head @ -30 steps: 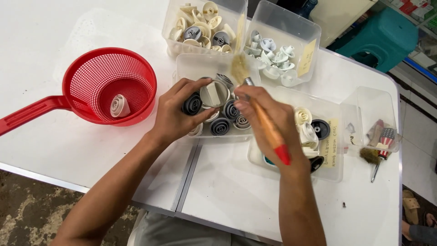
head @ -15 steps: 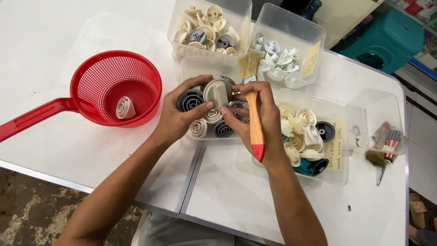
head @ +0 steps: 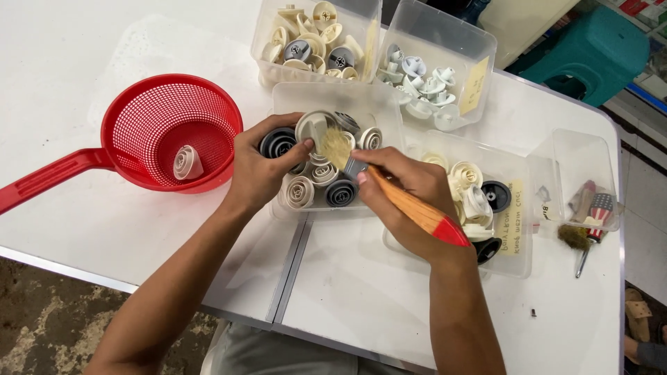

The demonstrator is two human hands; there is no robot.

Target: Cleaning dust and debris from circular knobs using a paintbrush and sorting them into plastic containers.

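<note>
1. the left hand is clamped on a round pale knob, held over a clear plastic tub of grey and cream knobs.
2. the right hand grips a brush with a wooden handle and red tip; its bristles touch the knob's face, or seem to.
3. a red strainer sits left on the white table, one cream knob inside.
4. three more tubs of parts stand near.

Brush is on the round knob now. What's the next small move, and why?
Probably sweep the brush across the beige knob. The right hand has the bristles on its face, and the left hand holds it over the clear tray.
</note>
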